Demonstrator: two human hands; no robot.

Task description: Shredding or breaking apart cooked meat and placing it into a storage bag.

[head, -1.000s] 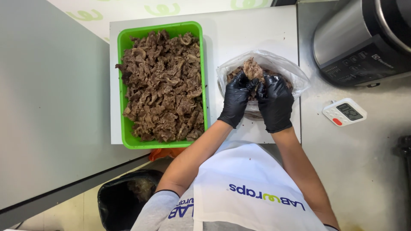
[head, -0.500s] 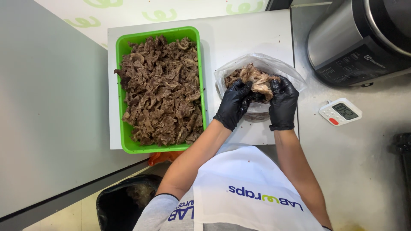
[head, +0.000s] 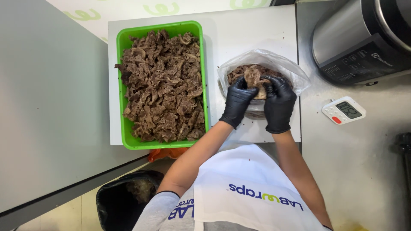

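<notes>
both gloved hands, left [head: 237, 102] and right [head: 279, 102], side by side, grip seemingly closed.

clear plastic bag [head: 274, 60], white timer screen [head: 347, 109]

Light is bright, even and diffuse, seemingly from overhead; shadows are short and soft, the clearest falling just under the forearms. The clear plastic bag [head: 262, 64] around the gloved hands catches small white glints, and the steel appliance [head: 364, 38] up and right of them shows a soft sheen. Focus is sharp throughout, without motion blur.
</notes>
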